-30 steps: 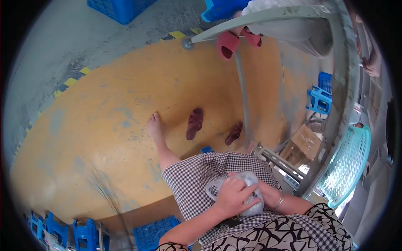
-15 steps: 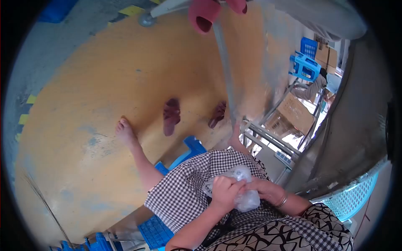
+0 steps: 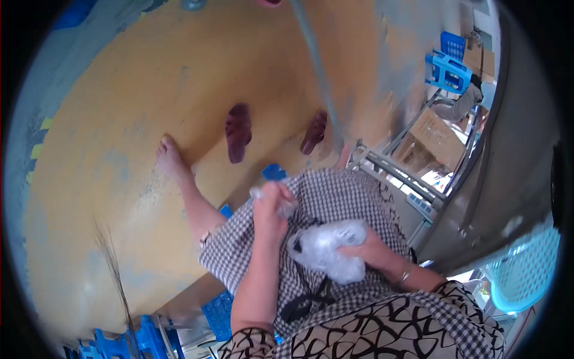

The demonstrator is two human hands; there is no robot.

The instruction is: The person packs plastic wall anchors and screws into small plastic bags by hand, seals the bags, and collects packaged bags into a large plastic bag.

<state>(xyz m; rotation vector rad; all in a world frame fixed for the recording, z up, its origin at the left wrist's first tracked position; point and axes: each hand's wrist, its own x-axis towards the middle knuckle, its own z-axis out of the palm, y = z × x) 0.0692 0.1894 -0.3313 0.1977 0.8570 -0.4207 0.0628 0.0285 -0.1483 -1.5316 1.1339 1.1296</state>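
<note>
My left hand (image 3: pixel 272 209) is closed in a fist over the lap, with crumpled clear plastic film (image 3: pixel 287 206) sticking out at its fingers. Lower and to the right, my right hand (image 3: pixel 371 248) grips a bunched clear plastic bag (image 3: pixel 329 248). What the bag contains, if anything, I cannot make out. The bag and the film look apart from each other. Beneath both hands spreads a black-and-white checked apron (image 3: pixel 239 245) across my lap.
Two dark red slippers (image 3: pixel 238 133) lie on the worn yellow floor (image 3: pixel 119 197), near my bare foot (image 3: pixel 167 152). At the right are a metal frame (image 3: pixel 397 173), cardboard boxes (image 3: pixel 439 140), a blue stool (image 3: pixel 449 73) and a turquoise basket (image 3: pixel 526 269). Blue plastic stools (image 3: pixel 149 338) stand lower left.
My left hand has moved away from the bag, up and to the left, with clear plastic film in it. My right hand keeps hold of the bag. The view has shifted downward.
</note>
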